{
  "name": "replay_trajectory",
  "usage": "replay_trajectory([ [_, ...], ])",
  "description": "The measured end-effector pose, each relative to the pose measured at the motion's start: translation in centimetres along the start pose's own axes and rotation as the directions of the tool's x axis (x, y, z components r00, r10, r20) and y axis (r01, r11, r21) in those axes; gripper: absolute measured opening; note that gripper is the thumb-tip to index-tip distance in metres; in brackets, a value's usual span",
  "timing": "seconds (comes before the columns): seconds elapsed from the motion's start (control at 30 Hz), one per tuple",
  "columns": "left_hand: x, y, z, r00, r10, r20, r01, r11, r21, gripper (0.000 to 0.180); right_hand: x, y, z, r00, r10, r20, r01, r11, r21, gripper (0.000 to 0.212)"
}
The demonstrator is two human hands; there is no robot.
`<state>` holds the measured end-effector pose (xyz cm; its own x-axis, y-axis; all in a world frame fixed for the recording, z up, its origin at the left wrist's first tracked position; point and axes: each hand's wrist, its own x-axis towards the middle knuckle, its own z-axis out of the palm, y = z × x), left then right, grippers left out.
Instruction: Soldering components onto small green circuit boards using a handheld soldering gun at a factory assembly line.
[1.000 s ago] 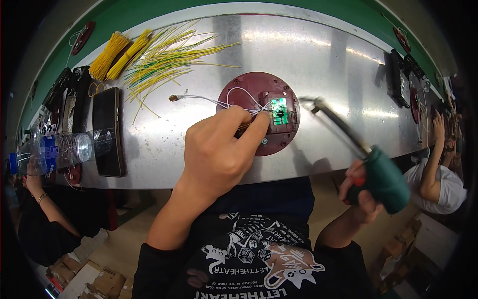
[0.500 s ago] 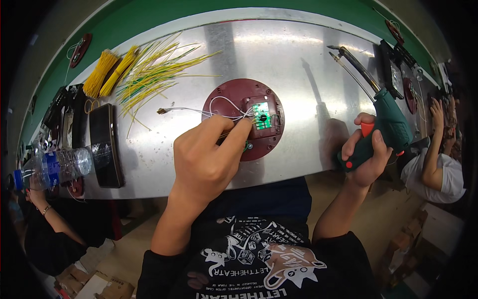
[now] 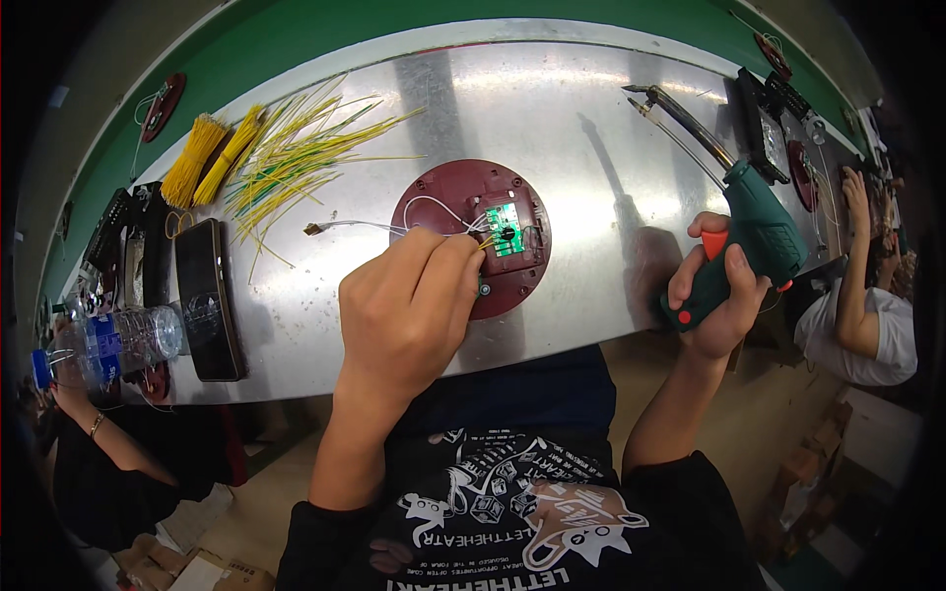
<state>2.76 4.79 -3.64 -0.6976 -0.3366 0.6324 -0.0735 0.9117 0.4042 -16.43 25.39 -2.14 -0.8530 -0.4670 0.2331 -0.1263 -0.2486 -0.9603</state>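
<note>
Steel desk (image 3: 591, 128), frame centre: left hand (image 3: 409, 310) pinches wire (image 3: 365, 227) steady at green board (image 3: 506, 229); right hand (image 3: 724, 295) grip clamped on soldering gun (image 3: 754, 231), tip raised clear.

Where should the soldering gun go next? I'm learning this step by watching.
Probably back down toward the green circuit board. The left hand pinches a wire at its edge, while the right hand holds the soldering gun off to the side, tip raised.
</note>
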Motion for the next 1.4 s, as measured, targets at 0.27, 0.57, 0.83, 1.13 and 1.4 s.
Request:
replay_trajectory([
  [0.27, 0.0, 0.2, 0.0, 1.0, -0.002, -0.013, 0.003, 1.0, 0.01, 0.011, -3.6, -1.5, -1.3, 0.985, -0.059, 0.163, 0.052, 0.997, 0.05, 0.048],
  [0.57, -0.1, -0.2, 0.1, 0.999, -0.005, -0.035, 0.005, 1.0, 0.011, 0.011, -5.8, -3.9, -1.7, 0.852, -0.007, 0.523, 0.12, 0.976, -0.183, 0.06],
  [0.83, -0.4, -0.3, 0.1, 1.0, -0.016, -0.026, 0.017, 1.0, 0.015, 0.013, -7.1, -3.2, -3.0, 0.926, 0.14, 0.352, -0.096, 0.986, -0.14, 0.058],
  [1.13, -0.5, -0.2, 0.2, 0.999, -0.013, -0.032, 0.013, 1.0, 0.006, 0.015, -6.8, -4.5, -0.4, 0.944, 0.122, 0.307, -0.043, 0.967, -0.251, 0.053],
  [1.4, -0.4, -0.3, 0.1, 1.0, -0.011, -0.011, 0.012, 1.0, 0.015, 0.014, -6.7, -4.8, -0.4, 0.947, 0.091, 0.308, 0.016, 0.944, -0.329, 0.054],
])
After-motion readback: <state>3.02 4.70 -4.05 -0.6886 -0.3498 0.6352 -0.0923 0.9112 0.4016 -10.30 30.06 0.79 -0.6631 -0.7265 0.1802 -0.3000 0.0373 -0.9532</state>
